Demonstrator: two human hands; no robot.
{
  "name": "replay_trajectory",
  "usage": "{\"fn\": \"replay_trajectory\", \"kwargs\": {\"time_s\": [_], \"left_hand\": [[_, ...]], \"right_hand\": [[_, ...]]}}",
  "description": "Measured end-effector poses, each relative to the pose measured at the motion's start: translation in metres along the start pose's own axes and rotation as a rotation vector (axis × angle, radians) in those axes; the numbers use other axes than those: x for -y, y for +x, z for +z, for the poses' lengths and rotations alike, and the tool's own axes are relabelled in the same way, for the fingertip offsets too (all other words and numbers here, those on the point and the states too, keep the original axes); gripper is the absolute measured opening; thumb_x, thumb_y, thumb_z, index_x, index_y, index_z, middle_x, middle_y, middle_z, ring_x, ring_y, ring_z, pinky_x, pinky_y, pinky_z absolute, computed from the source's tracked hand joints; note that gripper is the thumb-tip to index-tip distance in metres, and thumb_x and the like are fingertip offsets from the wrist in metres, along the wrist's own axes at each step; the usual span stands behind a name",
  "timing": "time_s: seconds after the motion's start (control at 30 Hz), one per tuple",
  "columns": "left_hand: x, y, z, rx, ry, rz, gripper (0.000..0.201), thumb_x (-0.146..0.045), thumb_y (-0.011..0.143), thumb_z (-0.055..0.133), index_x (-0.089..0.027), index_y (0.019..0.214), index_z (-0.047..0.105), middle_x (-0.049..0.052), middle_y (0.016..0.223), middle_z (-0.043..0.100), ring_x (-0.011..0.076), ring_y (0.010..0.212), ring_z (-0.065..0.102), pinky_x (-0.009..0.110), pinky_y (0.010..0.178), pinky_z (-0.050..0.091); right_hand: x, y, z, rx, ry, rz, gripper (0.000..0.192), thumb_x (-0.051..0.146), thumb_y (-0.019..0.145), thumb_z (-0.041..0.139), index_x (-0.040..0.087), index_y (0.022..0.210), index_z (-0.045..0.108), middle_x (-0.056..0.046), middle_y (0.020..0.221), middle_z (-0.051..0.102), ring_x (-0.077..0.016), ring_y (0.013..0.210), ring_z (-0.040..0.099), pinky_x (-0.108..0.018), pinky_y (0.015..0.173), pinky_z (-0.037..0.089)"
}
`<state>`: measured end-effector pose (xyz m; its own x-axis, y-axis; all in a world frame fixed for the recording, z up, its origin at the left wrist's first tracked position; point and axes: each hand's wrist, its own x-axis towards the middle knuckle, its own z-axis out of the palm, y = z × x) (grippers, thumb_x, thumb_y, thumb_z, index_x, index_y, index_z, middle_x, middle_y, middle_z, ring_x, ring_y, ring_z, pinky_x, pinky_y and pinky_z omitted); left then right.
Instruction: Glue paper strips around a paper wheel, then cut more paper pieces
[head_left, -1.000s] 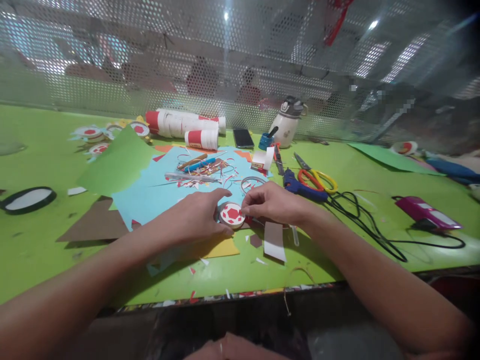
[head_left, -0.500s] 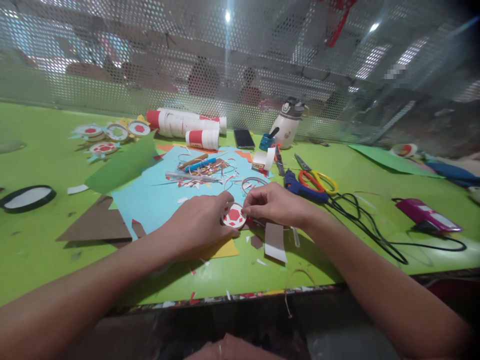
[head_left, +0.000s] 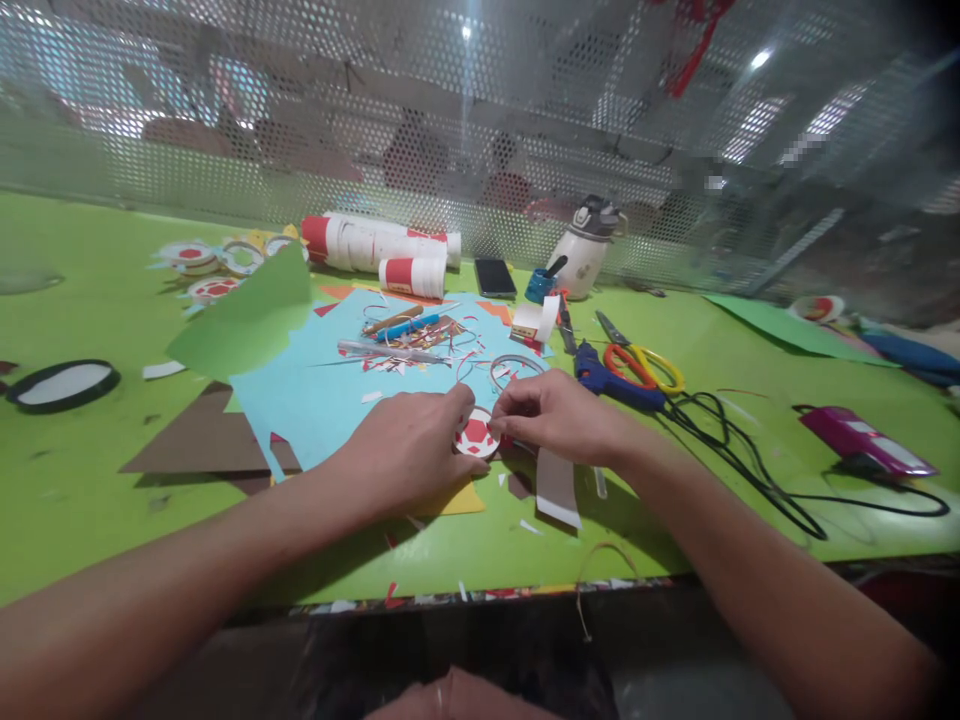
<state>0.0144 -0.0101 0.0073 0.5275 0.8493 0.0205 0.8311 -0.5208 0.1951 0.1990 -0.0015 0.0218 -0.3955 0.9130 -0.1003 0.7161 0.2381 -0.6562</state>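
Grip: left hand [head_left: 409,450] and right hand [head_left: 559,415] both pinch the round red-and-white paper disc [head_left: 475,437] from opposite edges.
Disc place: low over the desk [head_left: 90,470], at the blue sheet's [head_left: 322,395] near edge.
Handling: likely light, thin and easily creased; best held by the rim.
Nearby: scissors [head_left: 637,362], glue gun [head_left: 611,385].

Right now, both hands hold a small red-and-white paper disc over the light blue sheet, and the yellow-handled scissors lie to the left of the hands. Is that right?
Not quite. In the head view the scissors lie to the right of the hands, beside the blue tool. The left hand and right hand do hold the disc at the light blue sheet.
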Motion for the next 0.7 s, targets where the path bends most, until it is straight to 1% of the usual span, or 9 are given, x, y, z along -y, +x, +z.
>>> {"fn": "replay_trajectory", "kwargs": {"time_s": [0.23, 0.47, 0.7], "left_hand": [[-0.0001, -0.0009, -0.0005, -0.003, 0.031, 0.010, 0.034, -0.048, 0.077, 0.057, -0.021, 0.097, 0.052, 0.007, 0.079, 0.070, 0.0280, 0.071, 0.065, 0.031, 0.049, 0.027], [0.0004, -0.0013, -0.0012, 0.014, 0.022, 0.028, 0.036, -0.048, 0.078, 0.056, -0.020, 0.100, 0.053, 0.008, 0.082, 0.070, 0.0294, 0.074, 0.065, 0.031, 0.050, 0.029], [0.0020, -0.0018, 0.0008, 0.001, 0.013, 0.035, 0.037, -0.049, 0.077, 0.057, -0.020, 0.100, 0.053, 0.008, 0.080, 0.070, 0.0292, 0.072, 0.065, 0.031, 0.049, 0.028]], "right_hand": [[0.0045, 0.0000, 0.0041, -0.048, -0.109, -0.002, 0.012, 0.009, 0.077, 0.061, 0.012, 0.070, 0.070, -0.002, 0.060, 0.066, -0.0126, 0.057, 0.057, -0.024, 0.053, 0.039], [0.0065, -0.0021, 0.0070, -0.119, -0.165, 0.010, 0.012, 0.007, 0.075, 0.063, 0.015, 0.067, 0.066, 0.000, 0.059, 0.064, -0.0118, 0.055, 0.055, -0.025, 0.054, 0.038], [0.0069, -0.0036, 0.0061, -0.129, -0.172, 0.017, 0.011, 0.008, 0.075, 0.063, 0.014, 0.067, 0.067, 0.000, 0.059, 0.063, -0.0117, 0.055, 0.054, -0.024, 0.053, 0.038]]}}
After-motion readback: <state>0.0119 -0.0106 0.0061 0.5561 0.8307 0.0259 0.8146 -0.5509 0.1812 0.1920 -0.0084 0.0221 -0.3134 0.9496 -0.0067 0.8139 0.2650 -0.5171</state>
